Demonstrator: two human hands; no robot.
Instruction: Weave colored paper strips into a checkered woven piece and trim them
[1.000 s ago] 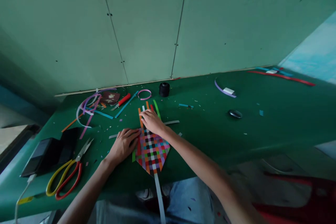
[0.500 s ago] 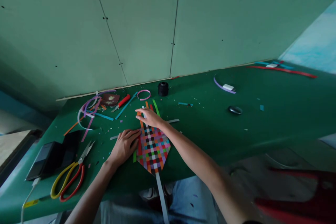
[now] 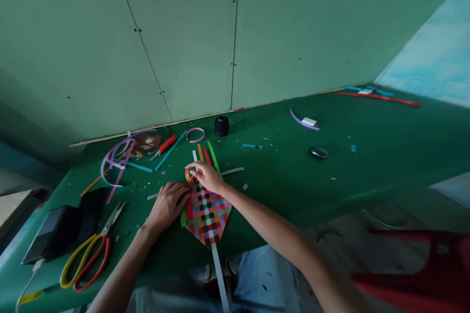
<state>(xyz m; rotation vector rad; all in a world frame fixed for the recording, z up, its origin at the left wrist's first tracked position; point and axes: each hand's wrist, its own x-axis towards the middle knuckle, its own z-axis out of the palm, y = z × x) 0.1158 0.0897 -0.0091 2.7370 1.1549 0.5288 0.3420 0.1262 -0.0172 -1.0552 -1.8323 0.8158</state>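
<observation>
A woven mat (image 3: 207,210) of many-coloured flat strips lies on the green table, its lower end narrowing to a point. From that point a long pale strip (image 3: 219,274) hangs over the table edge. My left hand (image 3: 168,207) rests at the mat's upper left edge, fingers bent and holding it against the table. My right hand (image 3: 207,176) lies over the upper part and pinches an orange strip (image 3: 187,174), which is curled back in a loop. Beyond the hand, loose ends stick out: white, orange, red and a green strip (image 3: 213,155). My right hand hides part of the weave.
Scissors (image 3: 93,249) and a black device (image 3: 51,234) with a cable lie left. Behind them are coiled strips (image 3: 119,156) and a red-handled knife (image 3: 167,144). A black round object (image 3: 221,126) stands near the wall; a dark oval object (image 3: 318,152) lies right.
My right hand has drawn back toward me, and the orange strip's end now curls over in a loop. My left hand keeps its place at the mat. The view has shifted slightly.
</observation>
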